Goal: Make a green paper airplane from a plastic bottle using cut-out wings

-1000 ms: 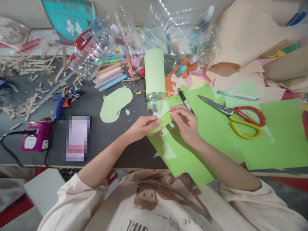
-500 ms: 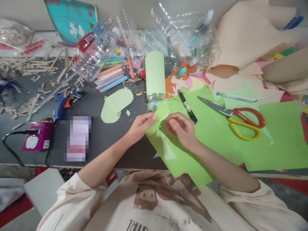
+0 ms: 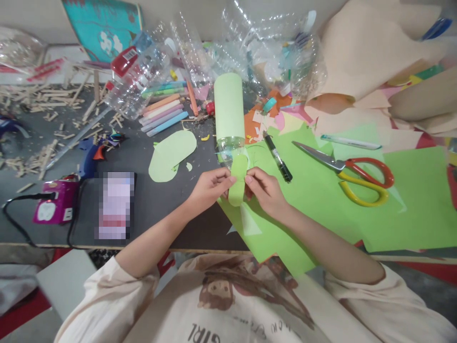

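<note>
Between my two hands is a small rounded green paper cutout (image 3: pixel 238 166), creased across its middle. My left hand (image 3: pixel 213 187) pinches its left edge with thumb and fingers. On the opposite edge, my right hand (image 3: pixel 263 189) pinches it the same way. Just beyond the cutout lies a clear plastic bottle wrapped in pale green paper (image 3: pixel 229 107), its bare clear end towards me. Left of my hands rest pale green oval paper cutouts (image 3: pixel 173 155), overlapping on the dark table. A black marker (image 3: pixel 277 158) lies to the right on a large green paper sheet (image 3: pixel 307 209).
Scissors (image 3: pixel 342 167) with red and yellow handles and a pen (image 3: pixel 352 142) lie on the right. To the left are a phone (image 3: pixel 114 206), a purple box (image 3: pixel 57 202) with a cable and a blue glue gun (image 3: pixel 88 157). Plastic bottles (image 3: pixel 135 81) and wooden sticks (image 3: pixel 67 97) crowd the back.
My right fingers have closed onto the cutout's right edge. The cutout has turned more upright and now shows a crease across it. My left hand keeps its pinch.
</note>
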`<state>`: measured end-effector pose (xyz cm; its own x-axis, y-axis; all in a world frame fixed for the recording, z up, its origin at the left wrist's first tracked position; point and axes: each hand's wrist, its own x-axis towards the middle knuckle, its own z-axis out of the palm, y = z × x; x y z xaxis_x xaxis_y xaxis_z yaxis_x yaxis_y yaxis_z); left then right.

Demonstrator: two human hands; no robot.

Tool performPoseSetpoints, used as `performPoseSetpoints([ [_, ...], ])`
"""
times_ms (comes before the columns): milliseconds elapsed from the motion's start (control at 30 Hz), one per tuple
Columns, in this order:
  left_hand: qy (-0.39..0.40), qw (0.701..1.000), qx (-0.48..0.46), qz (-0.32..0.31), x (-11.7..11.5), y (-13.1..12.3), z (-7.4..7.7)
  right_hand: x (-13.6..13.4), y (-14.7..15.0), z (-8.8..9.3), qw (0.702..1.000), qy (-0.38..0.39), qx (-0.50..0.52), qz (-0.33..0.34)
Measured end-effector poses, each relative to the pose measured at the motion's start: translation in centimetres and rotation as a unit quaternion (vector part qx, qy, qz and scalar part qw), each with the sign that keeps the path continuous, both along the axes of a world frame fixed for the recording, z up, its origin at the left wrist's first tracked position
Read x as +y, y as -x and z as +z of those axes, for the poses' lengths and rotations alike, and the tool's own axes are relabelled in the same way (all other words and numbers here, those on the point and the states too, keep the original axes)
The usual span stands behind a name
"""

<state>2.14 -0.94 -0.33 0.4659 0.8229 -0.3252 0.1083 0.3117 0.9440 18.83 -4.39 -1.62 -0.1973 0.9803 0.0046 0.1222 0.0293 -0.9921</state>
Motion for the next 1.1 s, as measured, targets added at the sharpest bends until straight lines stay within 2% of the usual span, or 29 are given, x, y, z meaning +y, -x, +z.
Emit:
performPoseSetpoints([
  [133,-0.018,1.000,0.012,0.022,-0.25,-0.10,-0.07,-0.01,0.20,-0.15,1.000,0.014,-0.013,-0.001],
  [433,-0.097,0.992,0.078,-0.019,-0.30,-0.01,-0.11,0.15,0.50,0.29,0.995,0.086,0.044,0.011],
  [667,-0.041,0.998,0.041,-0.017,-0.20,-0.22,-0.13,0.21,0.47,0.32,0.992,0.105,0.069,0.009],
  [867,-0.043,0.998,0.034,-0.039,-0.22,-0.06,-0.05,0.12,0.41,0.49,0.994,0.087,0.066,-0.005],
  [1100,-0.129,0.988,0.053,-0.068,-0.15,0.22,-0.39,0.20,0.24,0.22,0.997,0.056,0.055,-0.003],
])
